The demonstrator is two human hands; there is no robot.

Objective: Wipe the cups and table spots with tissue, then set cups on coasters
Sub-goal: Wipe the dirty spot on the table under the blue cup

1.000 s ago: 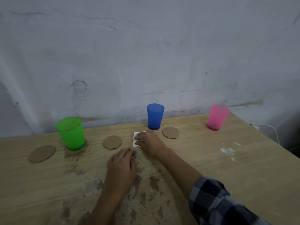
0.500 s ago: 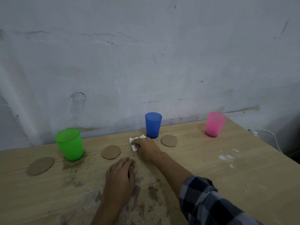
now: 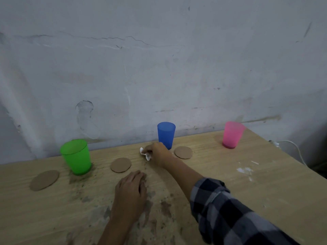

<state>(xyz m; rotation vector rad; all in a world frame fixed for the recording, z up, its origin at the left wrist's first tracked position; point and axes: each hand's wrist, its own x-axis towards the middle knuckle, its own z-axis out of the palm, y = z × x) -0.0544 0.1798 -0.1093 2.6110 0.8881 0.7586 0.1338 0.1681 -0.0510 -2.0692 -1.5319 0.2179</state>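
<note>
Three plastic cups stand on the wooden table: a green cup at the left, a blue cup in the middle near the wall, a pink cup at the right. Three round cardboard coasters lie bare: the left coaster, the middle coaster, the right coaster. My right hand grips a crumpled white tissue just in front of the blue cup. My left hand rests palm down on the table over dark spots.
Dark dirty spots cover the near middle of the table. White flecks mark the right side. The wall runs right behind the cups. A white cable hangs past the table's right edge.
My right hand has gathered the flat tissue off the table into a crumpled wad and lifted it slightly. The left hand stays put. The camera view has tilted up.
</note>
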